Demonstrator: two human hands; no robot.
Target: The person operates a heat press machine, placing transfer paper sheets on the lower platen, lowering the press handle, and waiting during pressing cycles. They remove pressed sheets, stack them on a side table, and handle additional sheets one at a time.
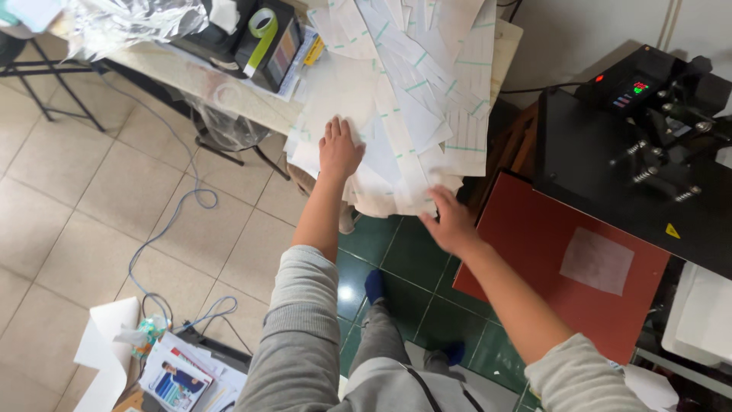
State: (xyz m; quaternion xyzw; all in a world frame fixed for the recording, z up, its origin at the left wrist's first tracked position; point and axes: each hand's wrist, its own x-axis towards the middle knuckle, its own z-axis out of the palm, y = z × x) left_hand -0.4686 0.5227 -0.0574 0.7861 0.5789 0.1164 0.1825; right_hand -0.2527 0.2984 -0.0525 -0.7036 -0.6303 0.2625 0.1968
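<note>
The table (229,95), pale-topped and standing over a tiled floor, bears the work: a broad, loose heap of white paper sheets (412,91) with thin green printed lines, fanned and overlapping, its near edge overhanging the table front. To the right stands a black heat press (610,152), its upper plate swung aside so that the red lower pad (534,252) lies exposed; a small pale square sheet (597,261) rests flat on that pad, apart from the heap. At the table's far left sit crumpled clear plastic wrap (130,27) and a black tape dispenser (263,38) carrying a green roll, both well apart from the hands. On the floor lie a grey cable (171,221) in loops and a scatter of printed papers (179,374) at lower left. The left hand (338,149) lies flat, fingers spread, palm down on the heap's near left part, apparently pressing it so the stack does not slide off the edge. The right hand (450,221) is at the heap's near right corner, fingers curled against the overhanging sheets; motion blur prevents telling whether it pinches a sheet or merely touches.
</note>
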